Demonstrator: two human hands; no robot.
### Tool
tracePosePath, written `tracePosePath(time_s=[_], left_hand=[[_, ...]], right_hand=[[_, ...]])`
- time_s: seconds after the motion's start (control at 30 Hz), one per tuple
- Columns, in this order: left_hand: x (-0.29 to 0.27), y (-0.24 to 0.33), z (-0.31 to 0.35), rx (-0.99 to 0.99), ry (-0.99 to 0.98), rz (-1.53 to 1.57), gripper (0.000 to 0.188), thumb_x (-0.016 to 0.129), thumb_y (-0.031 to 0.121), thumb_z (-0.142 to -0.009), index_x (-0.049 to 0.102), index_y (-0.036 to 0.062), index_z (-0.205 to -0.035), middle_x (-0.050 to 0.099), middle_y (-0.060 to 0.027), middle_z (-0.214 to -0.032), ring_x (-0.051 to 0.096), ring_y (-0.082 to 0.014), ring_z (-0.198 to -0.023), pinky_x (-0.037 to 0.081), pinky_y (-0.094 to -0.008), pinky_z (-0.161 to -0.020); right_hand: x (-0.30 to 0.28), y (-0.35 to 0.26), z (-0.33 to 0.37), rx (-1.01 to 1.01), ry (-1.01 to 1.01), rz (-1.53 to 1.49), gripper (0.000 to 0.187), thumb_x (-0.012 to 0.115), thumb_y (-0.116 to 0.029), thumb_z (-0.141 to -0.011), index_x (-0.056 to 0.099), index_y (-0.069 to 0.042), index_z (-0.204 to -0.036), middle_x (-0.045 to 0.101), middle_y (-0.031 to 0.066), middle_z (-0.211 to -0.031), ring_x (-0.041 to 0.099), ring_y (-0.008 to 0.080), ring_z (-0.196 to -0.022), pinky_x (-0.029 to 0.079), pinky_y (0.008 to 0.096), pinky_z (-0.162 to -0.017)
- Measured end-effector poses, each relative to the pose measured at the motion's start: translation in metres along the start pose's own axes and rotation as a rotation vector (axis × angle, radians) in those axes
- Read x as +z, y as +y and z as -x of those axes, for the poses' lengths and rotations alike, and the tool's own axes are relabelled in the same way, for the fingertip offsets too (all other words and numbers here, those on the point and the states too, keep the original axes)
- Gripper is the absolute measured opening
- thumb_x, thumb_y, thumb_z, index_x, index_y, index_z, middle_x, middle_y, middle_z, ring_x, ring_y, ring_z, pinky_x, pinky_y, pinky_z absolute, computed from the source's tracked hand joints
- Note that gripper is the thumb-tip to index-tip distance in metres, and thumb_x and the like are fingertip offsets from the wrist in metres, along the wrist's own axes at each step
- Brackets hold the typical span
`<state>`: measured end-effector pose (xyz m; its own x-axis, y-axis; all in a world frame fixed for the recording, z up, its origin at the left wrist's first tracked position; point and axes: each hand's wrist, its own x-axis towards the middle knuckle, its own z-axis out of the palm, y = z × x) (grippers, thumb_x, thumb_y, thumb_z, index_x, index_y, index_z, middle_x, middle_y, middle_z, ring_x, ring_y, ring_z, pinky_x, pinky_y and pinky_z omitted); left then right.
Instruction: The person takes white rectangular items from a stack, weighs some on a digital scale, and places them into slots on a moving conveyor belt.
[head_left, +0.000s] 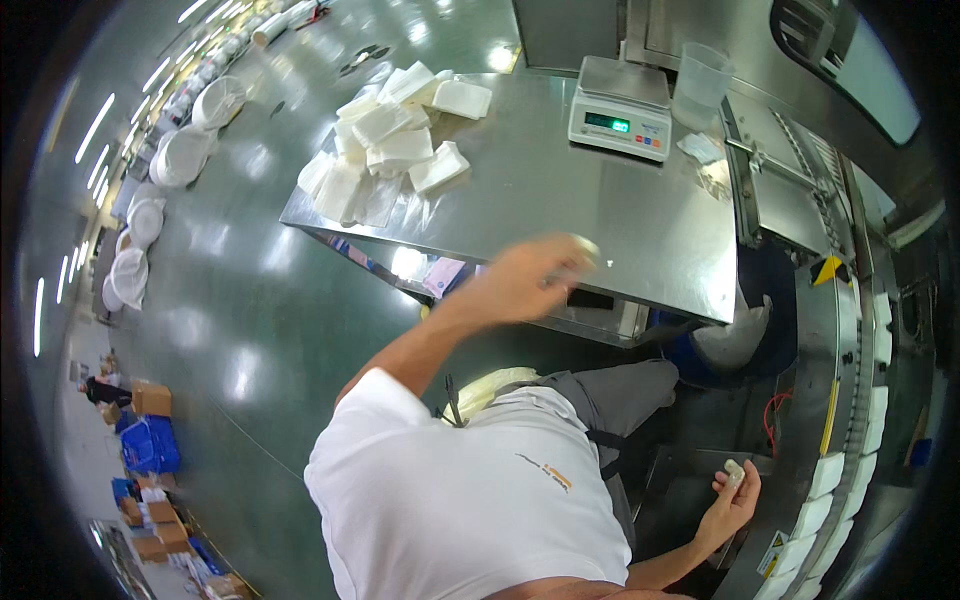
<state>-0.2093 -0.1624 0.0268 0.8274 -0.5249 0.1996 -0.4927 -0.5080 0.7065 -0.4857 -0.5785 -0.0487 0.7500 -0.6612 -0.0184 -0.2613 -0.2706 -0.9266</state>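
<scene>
My left hand (530, 280) reaches over the front edge of a steel table (560, 190), smeared by motion. Something pale shows at its fingertips, perhaps a finger cover; whether it holds anything is unclear. Low at the right, my right hand (728, 508) is beside the conveyor, its fingers slightly bent and apart, with pale coverings (735, 474) on the tips. Neither hand touches the pile of white, flat, soft-looking packs (390, 135) on the table's left part. A row of similar white packs (815, 515) lies along the conveyor (845, 390) at the right.
A white digital scale (620, 125) and a clear plastic jug (700, 85) stand at the table's back right. Below the right corner is a dark blue bin (770, 330) with a pale liner. Boxes (152, 400) and a blue crate (150, 445) sit far left.
</scene>
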Motion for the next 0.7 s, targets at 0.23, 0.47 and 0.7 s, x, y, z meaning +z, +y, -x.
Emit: tracePosePath(time_s=[0.23, 0.47, 0.7], left_hand=[[-0.131, -0.134, 0.016, -0.1, 0.432, -0.767, 0.06, 0.067, 0.007, -0.081, 0.05, -0.0033, -0.138, 0.058, -0.0259, -0.132, 0.057, -0.0444, -0.123, 0.048, -0.048, -0.105], [-0.19, -0.172, -0.028, -0.259, -0.028, -0.743, 0.09, 0.068, 0.011, -0.074, 0.034, 0.0006, -0.157, 0.045, -0.0255, -0.154, 0.042, -0.0417, -0.145, 0.026, -0.0483, -0.126], [-0.226, -0.218, -0.102, -0.185, -0.792, -0.805, 0.099, 0.078, -0.003, -0.061, 0.045, 0.0126, -0.154, 0.039, -0.02, -0.162, 0.036, -0.0397, -0.15, 0.029, -0.048, -0.123]], right_hand=[[0.046, -0.04, -0.038, -0.088, -0.183, 0.061, 0.03, 0.058, -0.012, -0.107, 0.061, 0.002, -0.134, 0.072, 0.0125, -0.112, 0.069, 0.0139, -0.09, 0.055, 0.0268, -0.078], [0.051, -0.04, -0.04, -0.068, -0.207, 0.02, 0.028, 0.058, -0.008, -0.107, 0.062, 0.002, -0.132, 0.071, 0.0095, -0.111, 0.067, 0.0116, -0.089, 0.055, 0.0253, -0.079], [0.04, -0.022, -0.034, 0.019, -0.217, -0.135, 0.031, 0.059, -0.005, -0.103, 0.06, 0.001, -0.134, 0.07, 0.0106, -0.116, 0.069, 0.0146, -0.096, 0.056, 0.0275, -0.084]])
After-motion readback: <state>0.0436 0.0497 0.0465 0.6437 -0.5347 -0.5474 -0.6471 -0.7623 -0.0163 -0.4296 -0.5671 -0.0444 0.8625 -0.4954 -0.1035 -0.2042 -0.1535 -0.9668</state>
